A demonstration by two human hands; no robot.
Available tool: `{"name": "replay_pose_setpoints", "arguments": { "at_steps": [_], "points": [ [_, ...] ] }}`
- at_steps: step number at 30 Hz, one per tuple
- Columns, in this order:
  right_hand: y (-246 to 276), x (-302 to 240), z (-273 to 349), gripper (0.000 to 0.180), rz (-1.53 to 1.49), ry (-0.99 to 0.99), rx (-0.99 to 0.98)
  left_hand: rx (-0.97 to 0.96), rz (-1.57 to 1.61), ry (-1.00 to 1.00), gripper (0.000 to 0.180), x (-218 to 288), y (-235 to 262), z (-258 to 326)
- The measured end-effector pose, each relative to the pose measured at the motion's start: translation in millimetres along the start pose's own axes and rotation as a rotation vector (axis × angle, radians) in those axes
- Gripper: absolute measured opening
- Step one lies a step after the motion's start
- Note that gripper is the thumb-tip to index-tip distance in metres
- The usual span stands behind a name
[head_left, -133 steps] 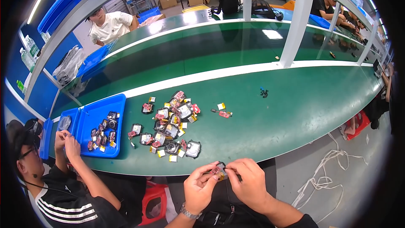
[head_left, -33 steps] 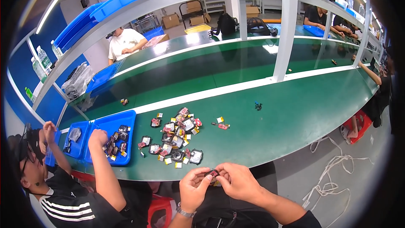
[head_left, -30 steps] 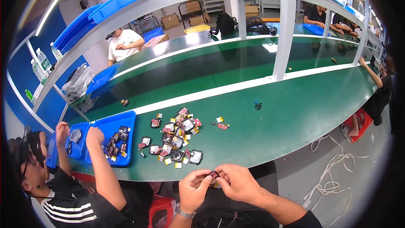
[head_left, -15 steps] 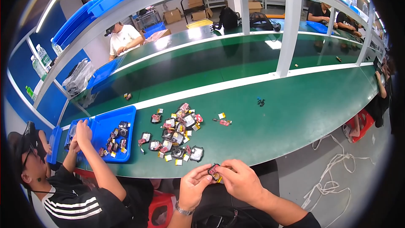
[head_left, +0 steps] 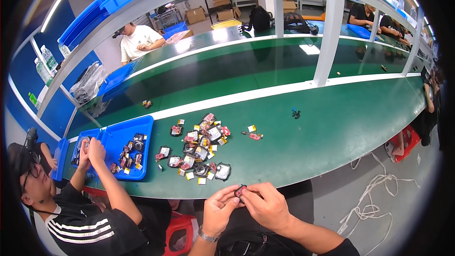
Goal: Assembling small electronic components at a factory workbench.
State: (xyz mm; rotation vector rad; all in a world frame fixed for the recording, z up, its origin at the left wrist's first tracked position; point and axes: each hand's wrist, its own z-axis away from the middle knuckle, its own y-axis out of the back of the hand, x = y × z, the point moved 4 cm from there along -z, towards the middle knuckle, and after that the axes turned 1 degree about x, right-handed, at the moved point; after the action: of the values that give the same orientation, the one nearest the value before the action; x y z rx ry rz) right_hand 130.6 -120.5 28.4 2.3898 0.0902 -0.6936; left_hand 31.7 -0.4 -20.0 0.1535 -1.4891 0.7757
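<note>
My left hand [head_left: 219,209] and my right hand [head_left: 266,205] meet just below the near edge of the green table [head_left: 332,132]. Together they pinch a small dark and red part [head_left: 240,190] between the fingertips. On the table right above my hands lies a heap of several similar small parts [head_left: 201,148] with red, black and yellow pieces. One loose red part [head_left: 253,135] lies to the right of the heap.
A co-worker [head_left: 76,218] sits at my left, hands over a blue tray [head_left: 124,148] holding more parts. A small black piece [head_left: 296,113] lies farther right. White uprights [head_left: 328,28] carry a shelf with blue bins. Other people sit at the far benches. White cable [head_left: 369,208] lies on the floor.
My hands stay together on the small part, turning it slightly. The co-worker's raised arm has come down, and both their hands are now over the blue tray.
</note>
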Motion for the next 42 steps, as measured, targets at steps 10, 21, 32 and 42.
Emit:
{"name": "replay_pose_setpoints", "arguments": {
  "at_steps": [10, 21, 32, 42],
  "points": [
    [-2, -2, -1, 0.021, -0.057, -0.021, -0.009, 0.065, 0.035, -0.007, 0.030, 3, -2, 1],
    [-1, 17, 6, 0.025, -0.571, -0.563, -0.237, 0.237, -0.199, -0.147, 0.022, 9, -5, 1],
    [2, 23, 0, 0.019, -0.558, -0.597, -0.167, 0.197, -0.278, -0.173, 0.024, 16, -15, -3],
    [-13, 198, -191, 0.014, -0.453, -0.684, -0.001, 0.471, -0.631, -0.600, 0.012, 46, 45, -15]
  ]
}}
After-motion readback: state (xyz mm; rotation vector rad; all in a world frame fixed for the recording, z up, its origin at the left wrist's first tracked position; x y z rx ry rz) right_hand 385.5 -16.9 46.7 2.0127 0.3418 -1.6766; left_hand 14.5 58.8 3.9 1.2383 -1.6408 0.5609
